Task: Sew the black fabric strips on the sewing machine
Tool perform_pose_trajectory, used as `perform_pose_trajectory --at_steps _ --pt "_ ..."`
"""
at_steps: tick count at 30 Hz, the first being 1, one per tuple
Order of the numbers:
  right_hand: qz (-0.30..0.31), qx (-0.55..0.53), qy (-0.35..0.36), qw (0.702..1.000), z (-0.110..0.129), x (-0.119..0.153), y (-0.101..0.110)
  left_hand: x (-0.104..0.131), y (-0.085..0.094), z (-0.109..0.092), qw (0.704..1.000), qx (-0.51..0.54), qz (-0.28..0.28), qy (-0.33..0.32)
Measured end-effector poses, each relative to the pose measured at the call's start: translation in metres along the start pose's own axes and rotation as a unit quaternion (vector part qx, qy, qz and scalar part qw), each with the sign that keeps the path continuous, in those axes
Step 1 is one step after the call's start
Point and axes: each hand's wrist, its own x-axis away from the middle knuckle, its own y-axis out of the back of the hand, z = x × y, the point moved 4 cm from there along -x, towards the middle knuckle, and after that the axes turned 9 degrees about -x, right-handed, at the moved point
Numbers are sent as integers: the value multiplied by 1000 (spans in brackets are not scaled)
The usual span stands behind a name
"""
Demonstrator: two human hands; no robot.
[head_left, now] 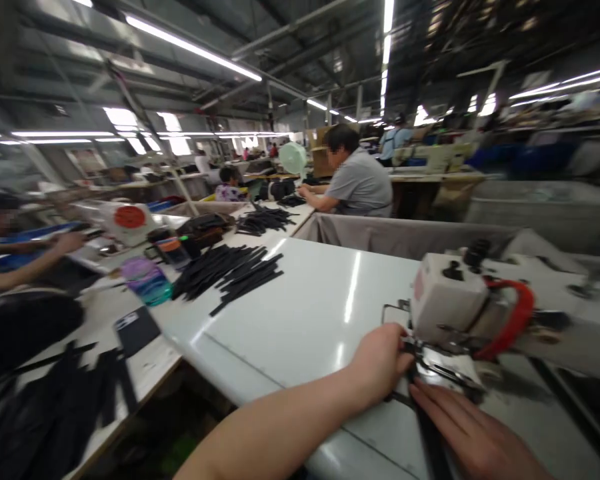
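Observation:
At the white sewing machine [447, 303], my left hand [380, 363] is closed in a pinch beside the needle area, at the end of a black fabric strip [433, 447]. Its fingertips partly hide what they grip. My right hand [473, 430] lies with fingers stretched out and side by side, their tips touching the strip's edge next to the metal plate [445, 370]. From between the hands the strip runs down toward the table's front edge. A red curved guard [513, 320] sits on the machine's right side.
Black strips [230, 270] lie piled on the table's left part, and more [65, 407] rest on the side table near a phone [136, 330]. A purple-teal pouch [147, 280] is beside them. Co-workers sit ahead [363, 180] and at left [25, 250]. A fabric-lined bin [375, 233] stands behind.

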Motion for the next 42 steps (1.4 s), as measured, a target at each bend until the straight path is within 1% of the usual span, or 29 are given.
perform_pose_trajectory --at_steps 1,2,4,7,9,12,18,22,27,32,37,42 --pt "9 16 11 1000 3 -1 4 4 1 -2 999 -26 -26 -25" --pt "25 30 -2 999 5 -4 6 8 1 -3 997 -52 -38 -53" --pt "30 42 -28 998 11 -11 7 14 -1 -6 990 -87 -11 -107" --pt "16 40 -66 997 17 -20 9 18 -2 -9 985 -99 13 -141" --pt "15 36 -74 996 18 -23 10 18 -1 -11 985 -93 9 -143" --pt "23 38 -88 995 13 -25 10 14 -1 -11 986 -87 3 -142" --pt "33 30 -57 997 10 -24 10 10 -4 -11 986 -95 1 -136" --pt "32 29 -76 996 9 -24 10 8 -5 -12 986 -105 3 -128" --pt "38 25 -75 996 8 -24 9 8 -3 -11 989 -75 0 -128" --pt "38 21 -73 996 7 -22 9 8 -1 -11 989 -74 10 -130" --pt "43 15 -78 996 7 -17 6 9 1 -11 985 -87 24 -145" --pt "54 -1 -81 995 6 -13 3 9 -4 -11 981 -122 29 -151"
